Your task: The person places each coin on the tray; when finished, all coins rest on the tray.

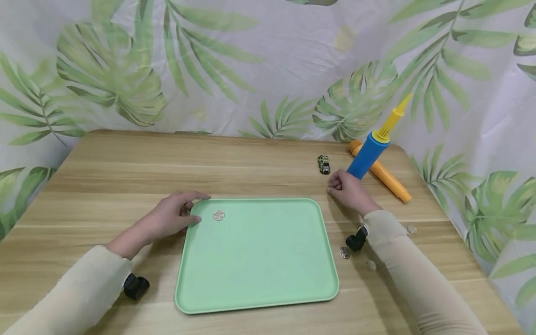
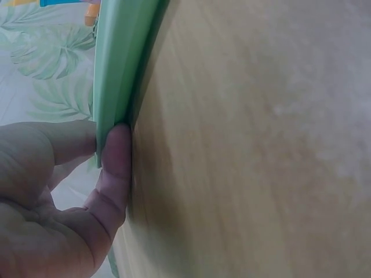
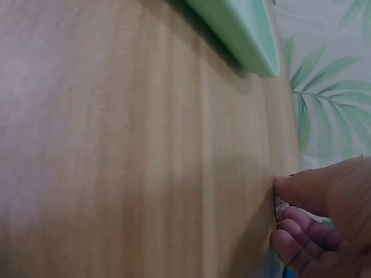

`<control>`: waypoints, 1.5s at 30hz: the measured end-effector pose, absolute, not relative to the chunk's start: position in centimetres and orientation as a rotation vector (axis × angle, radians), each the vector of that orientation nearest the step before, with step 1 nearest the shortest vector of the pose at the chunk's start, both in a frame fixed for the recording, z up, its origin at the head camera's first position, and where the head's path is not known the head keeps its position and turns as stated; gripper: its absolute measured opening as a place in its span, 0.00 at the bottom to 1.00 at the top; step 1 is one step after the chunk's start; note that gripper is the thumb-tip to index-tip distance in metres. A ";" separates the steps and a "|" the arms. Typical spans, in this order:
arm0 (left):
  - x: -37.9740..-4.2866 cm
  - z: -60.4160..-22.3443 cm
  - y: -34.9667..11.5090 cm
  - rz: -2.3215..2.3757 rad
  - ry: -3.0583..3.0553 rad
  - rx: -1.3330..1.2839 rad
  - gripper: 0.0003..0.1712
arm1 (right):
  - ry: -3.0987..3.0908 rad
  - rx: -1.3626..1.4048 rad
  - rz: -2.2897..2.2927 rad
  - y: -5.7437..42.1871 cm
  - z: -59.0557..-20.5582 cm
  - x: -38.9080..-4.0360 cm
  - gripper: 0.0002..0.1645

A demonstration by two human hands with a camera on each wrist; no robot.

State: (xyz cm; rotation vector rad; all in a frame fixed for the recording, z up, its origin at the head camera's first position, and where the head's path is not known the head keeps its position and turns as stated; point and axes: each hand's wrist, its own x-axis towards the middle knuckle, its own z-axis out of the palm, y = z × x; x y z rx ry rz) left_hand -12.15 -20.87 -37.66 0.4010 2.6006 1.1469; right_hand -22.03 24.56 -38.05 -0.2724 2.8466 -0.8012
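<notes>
A light green tray (image 1: 259,256) lies on the wooden table, with one silver coin (image 1: 219,215) near its far left corner. My left hand (image 1: 173,215) grips that corner; in the left wrist view the thumb and a finger (image 2: 117,152) pinch the tray's rim (image 2: 124,63). Beyond the tray's right side, my right hand (image 1: 348,190) pinches a coin (image 3: 279,207) between thumb and fingertips, close over the table. Most of that coin is hidden by the fingers. Loose coins (image 1: 345,252) lie under and beside the right forearm.
A blue and yellow hand pump (image 1: 368,151) stands tilted just behind my right hand. Behind it lies an orange tube-shaped object (image 1: 387,179). A small toy car (image 1: 324,164) sits near the back edge. A leaf-patterned cloth (image 1: 284,70) hangs behind the table.
</notes>
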 end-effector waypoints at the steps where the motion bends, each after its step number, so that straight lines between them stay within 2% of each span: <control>1: -12.1 -37.7 -20.9 1.148 2.601 0.400 0.32 | 2.839 -0.265 -0.801 24.5 -38.0 -22.1 0.17; 9: -11.9 -37.8 -20.9 1.164 2.597 0.381 0.32 | 2.762 -0.191 -0.863 24.5 -38.0 -21.8 0.19; 23: -12.1 -38.3 -21.0 1.171 2.599 0.403 0.31 | 2.891 -0.308 -0.953 23.9 -38.3 -20.8 0.11; 34: -11.9 -38.1 -20.9 1.207 2.587 0.393 0.31 | 2.466 -0.420 -1.421 18.0 -36.8 -19.5 0.12; 45: -11.9 -38.2 -21.0 1.153 2.629 0.409 0.30 | 2.321 -0.578 -1.308 10.6 -37.6 -17.4 0.09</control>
